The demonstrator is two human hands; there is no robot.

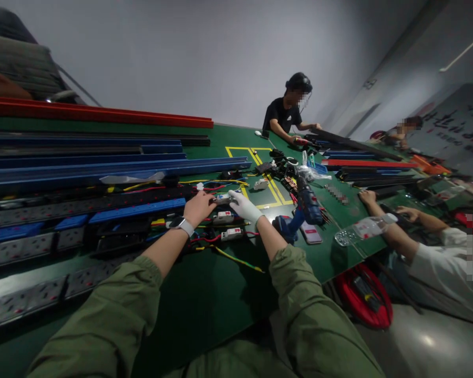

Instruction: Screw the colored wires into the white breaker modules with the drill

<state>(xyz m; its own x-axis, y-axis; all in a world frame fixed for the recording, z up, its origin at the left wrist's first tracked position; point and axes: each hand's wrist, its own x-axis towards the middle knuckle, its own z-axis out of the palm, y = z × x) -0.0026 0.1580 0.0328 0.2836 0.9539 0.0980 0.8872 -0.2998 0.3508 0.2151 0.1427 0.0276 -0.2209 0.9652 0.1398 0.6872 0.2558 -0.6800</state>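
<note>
Left hand (199,208) and right hand (245,207) half-curled, we grip a pale module (223,199) mid-frame, apparently positioning it; steadiness seems needed next.

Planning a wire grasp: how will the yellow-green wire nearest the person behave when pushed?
The yellow-green wire probably flexes easily: it's thin and curved. Its right end may swing, appearing unattached. It could snag where it leads back beside a red wire.

No words are legible. The large brush-style characters (443,124) on the far right wall (413,86) are too blurred, as are the red marks (235,231) on the near white modules (228,236); the far black shirt (276,111) bears a small white logo (289,118).
</note>
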